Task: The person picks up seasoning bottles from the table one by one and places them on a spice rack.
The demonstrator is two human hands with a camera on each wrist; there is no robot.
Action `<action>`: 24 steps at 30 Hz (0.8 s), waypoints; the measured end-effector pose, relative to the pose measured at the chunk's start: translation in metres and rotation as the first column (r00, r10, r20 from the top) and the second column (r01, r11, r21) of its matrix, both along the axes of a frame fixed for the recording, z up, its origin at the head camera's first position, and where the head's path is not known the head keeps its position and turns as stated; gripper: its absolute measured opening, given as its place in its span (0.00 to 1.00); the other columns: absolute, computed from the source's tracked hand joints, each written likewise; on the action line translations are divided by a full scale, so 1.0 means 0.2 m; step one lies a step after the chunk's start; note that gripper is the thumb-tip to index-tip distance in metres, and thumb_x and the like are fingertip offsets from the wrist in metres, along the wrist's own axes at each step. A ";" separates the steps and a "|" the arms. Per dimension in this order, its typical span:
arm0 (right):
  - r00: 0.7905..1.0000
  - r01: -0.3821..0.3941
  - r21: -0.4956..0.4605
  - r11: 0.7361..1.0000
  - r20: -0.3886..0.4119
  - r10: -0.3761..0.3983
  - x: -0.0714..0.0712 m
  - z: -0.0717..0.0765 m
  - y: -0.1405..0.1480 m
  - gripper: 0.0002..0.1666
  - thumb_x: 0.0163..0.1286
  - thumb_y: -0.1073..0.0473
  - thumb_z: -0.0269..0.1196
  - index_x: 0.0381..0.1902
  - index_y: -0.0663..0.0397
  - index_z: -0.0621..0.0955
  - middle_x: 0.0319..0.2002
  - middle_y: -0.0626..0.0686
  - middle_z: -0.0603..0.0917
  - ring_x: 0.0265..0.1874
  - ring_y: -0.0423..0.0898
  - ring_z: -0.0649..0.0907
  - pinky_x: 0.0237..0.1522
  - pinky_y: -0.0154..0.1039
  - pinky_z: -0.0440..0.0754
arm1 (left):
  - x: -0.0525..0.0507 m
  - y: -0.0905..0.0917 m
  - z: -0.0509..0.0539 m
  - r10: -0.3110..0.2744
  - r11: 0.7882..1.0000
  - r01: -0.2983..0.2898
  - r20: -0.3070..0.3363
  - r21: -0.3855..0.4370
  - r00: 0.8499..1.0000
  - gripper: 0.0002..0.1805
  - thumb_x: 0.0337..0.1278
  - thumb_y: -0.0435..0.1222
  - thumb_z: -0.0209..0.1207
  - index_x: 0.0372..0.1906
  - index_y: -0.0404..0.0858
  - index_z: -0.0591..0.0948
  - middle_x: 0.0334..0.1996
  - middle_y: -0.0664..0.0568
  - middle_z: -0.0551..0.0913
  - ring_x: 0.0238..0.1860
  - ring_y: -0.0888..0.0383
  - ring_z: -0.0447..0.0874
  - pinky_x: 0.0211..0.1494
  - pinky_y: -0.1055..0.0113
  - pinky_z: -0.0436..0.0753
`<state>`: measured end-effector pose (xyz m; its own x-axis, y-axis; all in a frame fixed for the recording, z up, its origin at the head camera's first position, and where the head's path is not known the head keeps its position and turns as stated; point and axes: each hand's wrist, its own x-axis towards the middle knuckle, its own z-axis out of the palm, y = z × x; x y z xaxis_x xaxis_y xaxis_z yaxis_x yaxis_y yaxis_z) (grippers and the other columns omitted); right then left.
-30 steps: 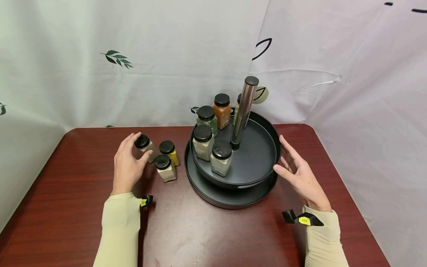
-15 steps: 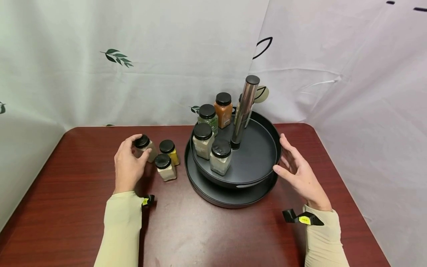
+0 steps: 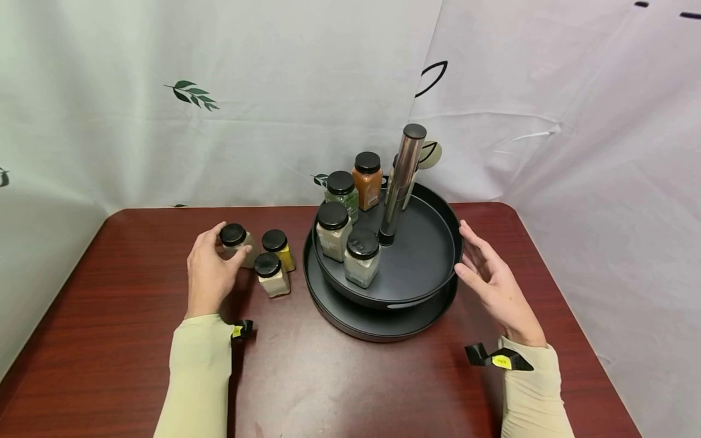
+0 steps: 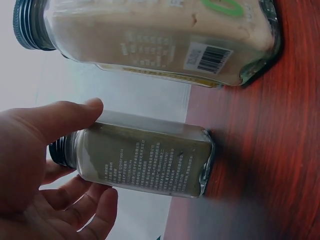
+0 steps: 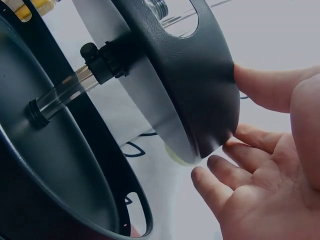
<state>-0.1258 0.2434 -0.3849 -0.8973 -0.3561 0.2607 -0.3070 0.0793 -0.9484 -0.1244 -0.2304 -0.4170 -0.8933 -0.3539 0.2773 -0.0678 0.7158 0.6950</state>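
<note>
The left hand [image 3: 210, 274] curls round the grey-brown jar [image 4: 145, 159], which stands on the table [image 3: 328, 389] near the yellow jar [image 3: 285, 258] and the cream jar [image 3: 275, 285], while the right hand [image 3: 502, 292], fingers relaxed, touches the edge of the upper tray [image 3: 418, 261]. Loading that tray seems the step in hand; the next move likely calls for firming the grip and lifting past the neighbouring jars.

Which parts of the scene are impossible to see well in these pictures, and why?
- Head view: most of the rear jar, behind the pole.
- Head view: much of the floor of the lower tray, covered by the upper tray.
- Left wrist view: fine print on the grey-brown jar by the left hand, too small to read.
- Left wrist view: one side of the nearer jar, cut off by the top edge.
</note>
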 end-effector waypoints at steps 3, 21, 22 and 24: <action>1.000 0.001 -0.004 1.000 0.027 0.000 0.00 0.00 0.00 0.41 0.75 0.74 0.54 0.80 0.55 0.53 0.81 0.52 0.50 0.78 0.48 0.54 0.69 0.28 0.62 | 0.00 0.00 0.00 -0.002 1.000 0.002 -0.007 -0.006 1.000 0.36 0.58 0.35 0.70 0.70 0.33 0.71 0.59 0.35 0.75 0.46 0.41 0.81 0.55 0.46 0.74; 0.999 0.012 0.067 0.998 0.046 -0.015 0.00 0.01 -0.01 0.50 0.71 0.73 0.61 0.82 0.44 0.50 0.81 0.51 0.48 0.78 0.47 0.53 0.68 0.25 0.61 | 0.00 -0.02 -0.01 -0.023 0.997 0.020 0.042 0.077 0.999 0.36 0.59 0.36 0.70 0.71 0.37 0.71 0.61 0.38 0.78 0.60 0.40 0.79 0.60 0.44 0.77; 0.999 0.015 0.076 0.997 0.044 -0.018 0.00 0.01 -0.01 0.51 0.71 0.73 0.61 0.82 0.43 0.50 0.81 0.51 0.48 0.78 0.47 0.54 0.68 0.25 0.61 | 0.00 -0.02 -0.01 -0.025 0.997 0.021 0.045 0.080 0.999 0.36 0.59 0.36 0.70 0.71 0.37 0.70 0.61 0.38 0.79 0.60 0.40 0.79 0.60 0.44 0.77; 0.999 0.018 0.091 0.996 0.042 -0.022 0.00 0.01 -0.01 0.52 0.70 0.72 0.62 0.81 0.41 0.50 0.81 0.50 0.48 0.78 0.47 0.54 0.68 0.25 0.61 | 0.00 -0.02 -0.01 -0.027 0.996 0.023 0.047 0.086 0.999 0.37 0.58 0.36 0.70 0.72 0.37 0.69 0.61 0.38 0.79 0.61 0.40 0.78 0.60 0.44 0.77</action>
